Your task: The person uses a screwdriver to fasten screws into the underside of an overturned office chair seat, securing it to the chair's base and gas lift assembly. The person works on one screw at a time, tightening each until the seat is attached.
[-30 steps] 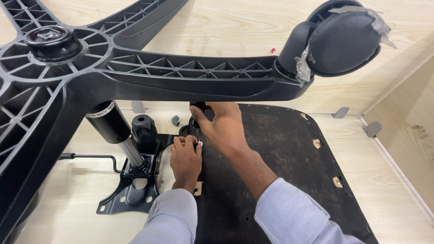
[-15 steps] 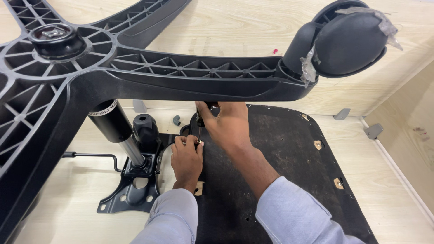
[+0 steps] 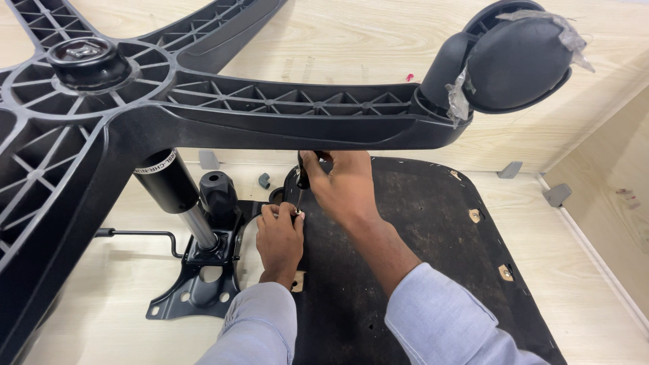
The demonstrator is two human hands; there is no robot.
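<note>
Both hands are working close together at the front edge of the flat black seat underside (image 3: 419, 270), which is lying face up on the pale wooden floor (image 3: 88, 324). The right hand (image 3: 345, 186) is closing around the black handle of a slim screwdriver (image 3: 301, 184), holding it upright, while the left hand (image 3: 279, 233) is pinching its fingertips around the tip, seemingly steadying a small fastener too tiny to make out. Judging by this, fastening is partway: the black steel tilt mechanism plate (image 3: 196, 287) is sitting beside the seat with several holes showing empty. A chrome-and-black gas cylinder (image 3: 174, 196) is rising from it into the ribbed black plastic star base (image 3: 284, 111), whose glossy castor wheel (image 3: 517, 61) is wearing torn clear wrap.
</note>
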